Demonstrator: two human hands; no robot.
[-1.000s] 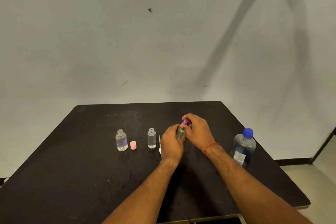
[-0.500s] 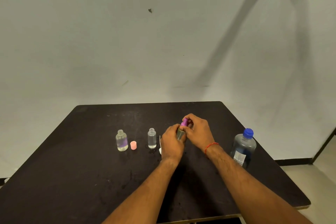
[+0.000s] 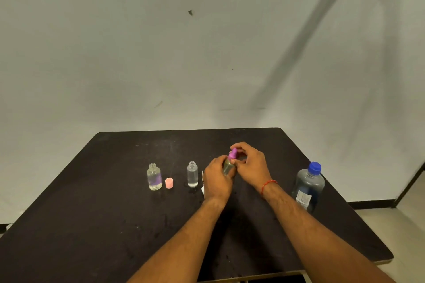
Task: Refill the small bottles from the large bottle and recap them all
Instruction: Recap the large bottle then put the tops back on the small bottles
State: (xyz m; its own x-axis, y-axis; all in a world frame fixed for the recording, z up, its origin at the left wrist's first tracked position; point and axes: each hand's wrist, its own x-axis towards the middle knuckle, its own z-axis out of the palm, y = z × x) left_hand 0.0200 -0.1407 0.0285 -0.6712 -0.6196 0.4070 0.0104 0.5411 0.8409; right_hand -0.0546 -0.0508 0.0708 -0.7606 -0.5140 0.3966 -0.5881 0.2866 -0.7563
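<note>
A black square table (image 3: 92, 225) is standing before a pale wall. At its left, a small clear open-necked bottle (image 3: 154, 176) is standing upright, with a pink plastic cap (image 3: 169, 183) just beside it. Next, a slimmer clear uncapped bottle (image 3: 192, 174) is standing. At centre, the left hand (image 3: 217, 179) is wrapping closed around a small clear bottle (image 3: 228, 166), while the right hand (image 3: 250, 164) is pinching its purple cap (image 3: 233, 153) with fingertips. At far right, a large clear plastic bottle with blue cap (image 3: 308, 187) is standing upright.
</note>
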